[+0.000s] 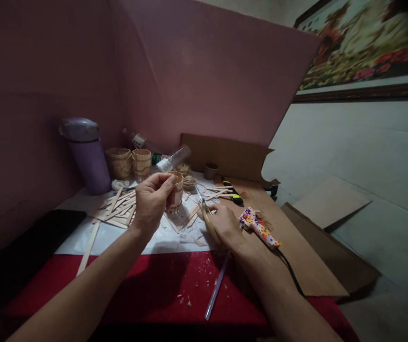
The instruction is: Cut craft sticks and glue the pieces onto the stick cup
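My left hand (152, 202) is closed around a small cup made of wooden craft sticks (177, 189), holding it just above the white sheet (132, 240). My right hand (221, 224) rests on the table with its fingers through the tan handles of a pair of scissors (205, 213), the blades pointing toward the cup. Loose craft sticks (118, 206) lie scattered under and left of both hands. A patterned glue gun (259, 227) lies just right of my right hand on brown cardboard (296, 256).
A purple flask (88, 154), two finished stick cups (130, 163), plastic bottles (170, 160) and a twine roll (189, 181) stand at the back. A black-yellow tool (232, 192) lies behind. A clear glue stick (218, 285) sits on the red cloth (161, 285). Pink board walls enclose the left and back.
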{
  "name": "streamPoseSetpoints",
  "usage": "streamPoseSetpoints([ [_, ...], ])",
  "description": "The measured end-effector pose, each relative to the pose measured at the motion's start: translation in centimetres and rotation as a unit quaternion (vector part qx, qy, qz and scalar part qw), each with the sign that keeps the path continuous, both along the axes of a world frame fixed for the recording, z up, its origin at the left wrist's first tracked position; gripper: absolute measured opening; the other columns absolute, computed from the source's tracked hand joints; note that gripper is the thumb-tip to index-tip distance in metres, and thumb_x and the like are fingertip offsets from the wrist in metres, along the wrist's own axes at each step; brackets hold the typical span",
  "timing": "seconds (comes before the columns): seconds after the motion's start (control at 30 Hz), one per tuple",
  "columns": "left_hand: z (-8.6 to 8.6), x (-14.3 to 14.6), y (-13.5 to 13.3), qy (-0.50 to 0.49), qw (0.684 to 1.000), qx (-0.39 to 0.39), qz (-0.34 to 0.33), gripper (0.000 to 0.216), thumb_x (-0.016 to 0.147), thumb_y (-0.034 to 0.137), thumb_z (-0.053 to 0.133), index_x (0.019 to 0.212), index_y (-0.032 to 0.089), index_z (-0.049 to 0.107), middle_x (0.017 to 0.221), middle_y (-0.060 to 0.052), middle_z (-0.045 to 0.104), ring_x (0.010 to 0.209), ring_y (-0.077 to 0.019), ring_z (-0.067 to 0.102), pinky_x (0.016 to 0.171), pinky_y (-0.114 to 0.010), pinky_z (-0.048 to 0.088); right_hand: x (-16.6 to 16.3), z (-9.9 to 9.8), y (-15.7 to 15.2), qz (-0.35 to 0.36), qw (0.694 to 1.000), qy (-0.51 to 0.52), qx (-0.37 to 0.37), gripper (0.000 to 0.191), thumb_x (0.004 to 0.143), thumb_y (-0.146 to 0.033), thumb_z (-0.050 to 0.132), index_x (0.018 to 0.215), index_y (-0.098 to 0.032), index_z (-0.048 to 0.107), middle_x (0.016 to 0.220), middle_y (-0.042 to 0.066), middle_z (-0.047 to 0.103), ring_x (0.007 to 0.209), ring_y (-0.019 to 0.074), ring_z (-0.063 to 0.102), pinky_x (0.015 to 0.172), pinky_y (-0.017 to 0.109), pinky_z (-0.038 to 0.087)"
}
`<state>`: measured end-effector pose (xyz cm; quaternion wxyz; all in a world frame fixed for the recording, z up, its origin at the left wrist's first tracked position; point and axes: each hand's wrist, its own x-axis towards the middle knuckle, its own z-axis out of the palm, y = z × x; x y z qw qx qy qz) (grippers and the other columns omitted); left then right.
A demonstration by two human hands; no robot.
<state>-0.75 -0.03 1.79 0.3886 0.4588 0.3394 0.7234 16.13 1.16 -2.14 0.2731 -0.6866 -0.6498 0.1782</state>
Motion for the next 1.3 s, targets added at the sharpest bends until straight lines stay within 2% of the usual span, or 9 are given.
streamPoseSetpoints([
  [0.17,0.2,-0.5,0.4,-0.025,0.999,-0.02,-0.017,0.019,0.065,0.029,0.074,0.069,0.014,0.063,0.054,0.001,0.061,0.036,-0.0078,0.046,0.032,-0.021,0.03,-0.3,0.6,1.1,-0.049,0.996,-0.067,0.005,0.037,0.081,-0.04,0.058,0.103,-0.014,0.073,0.096,0.017,0.075,0.09,0.0284,0.069,0.069,0.031,0.045],
  [0.33,0.2,-1.5,1.3,-0.023,0.999,-0.017,0.039,0.018,0.067,0.029,0.07,0.069,0.015,0.061,0.055,0.002,0.061,0.037,-0.0072,0.046,0.032,-0.019,0.029,-1.1,0.0,1.7,-0.017,0.979,-0.202,-0.005,0.034,0.085,-0.033,0.055,0.1,-0.009,0.073,0.099,0.022,0.073,0.09,0.0308,0.07,0.068,0.033,0.046],
  [0.47,0.1,-2.0,2.0,-0.03,0.998,-0.021,0.055,0.02,0.065,0.029,0.072,0.07,0.014,0.06,0.054,0.003,0.059,0.038,-0.0075,0.047,0.033,-0.02,0.032,-2.3,0.9,1.3,0.028,0.969,-0.244,0.02,0.03,0.088,-0.031,0.056,0.094,-0.008,0.075,0.102,0.025,0.071,0.097,0.0347,0.067,0.072,0.037,0.046],
  [0.57,0.1,-2.3,2.2,-0.034,0.997,-0.031,0.054,0.024,0.062,0.03,0.074,0.074,0.014,0.061,0.057,0.001,0.062,0.04,-0.0086,0.051,0.035,-0.02,0.035,-3.7,2.2,1.2,0.091,0.969,-0.202,0.11,0.034,0.095,-0.03,0.046,0.116,-0.016,0.068,0.111,0.018,0.07,0.101,0.0291,0.065,0.078,0.035,0.045],
  [0.63,0.1,-2.4,2.2,-0.031,0.998,-0.039,0.048,0.026,0.061,0.03,0.074,0.076,0.014,0.061,0.06,0.0,0.064,0.042,-0.0096,0.053,0.035,-0.02,0.035,-4.7,2.8,1.6,0.147,0.966,-0.127,0.172,0.041,0.097,-0.03,0.043,0.137,-0.024,0.052,0.112,0.011,0.07,0.097,0.0235,0.066,0.08,0.032,0.045],
  [0.7,0.0,-2.6,2.3,-0.025,0.998,-0.046,0.039,0.025,0.061,0.03,0.073,0.075,0.014,0.06,0.061,-0.001,0.064,0.043,-0.0102,0.054,0.035,-0.02,0.034,-5.5,2.8,2.3,0.181,0.962,-0.087,0.183,0.043,0.098,-0.033,0.042,0.14,-0.029,0.047,0.11,0.008,0.07,0.093,0.0214,0.065,0.079,0.03,0.044],
  [0.83,-0.2,-2.9,2.5,-0.007,0.998,-0.045,0.046,0.023,0.062,0.032,0.071,0.07,0.014,0.06,0.059,0.0,0.061,0.044,-0.0099,0.051,0.035,-0.02,0.033,-5.9,2.0,4.3,0.185,0.965,-0.054,0.177,0.026,0.096,-0.035,0.043,0.109,-0.025,0.063,0.099,0.005,0.07,0.087,0.0193,0.062,0.072,0.026,0.04],
  [0.97,-0.4,-2.9,2.9,0.003,0.997,-0.039,0.063,0.023,0.057,0.031,0.075,0.064,0.014,0.063,0.055,0.003,0.055,0.048,-0.0079,0.046,0.042,-0.02,0.035,-4.6,1.8,5.7,0.203,0.964,0.02,0.172,0.023,0.093,-0.034,0.044,0.083,-0.021,0.061,0.076,0.0,0.063,0.073,0.0154,0.055,0.066,0.023,0.036],
  [1.3,-1.4,-2.6,3.4,0.038,0.982,-0.16,-0.088,0.034,0.039,0.034,0.085,0.06,0.014,0.068,0.065,-0.003,0.065,0.069,-0.015,0.057,0.073,-0.031,0.04,-1.9,1.7,5.7,0.262,0.928,0.238,0.117,0.053,0.077,-0.071,0.049,0.06,-0.021,0.044,0.056,-0.005,0.039,0.053,0.0098,0.033,0.05,0.023,0.025],
])
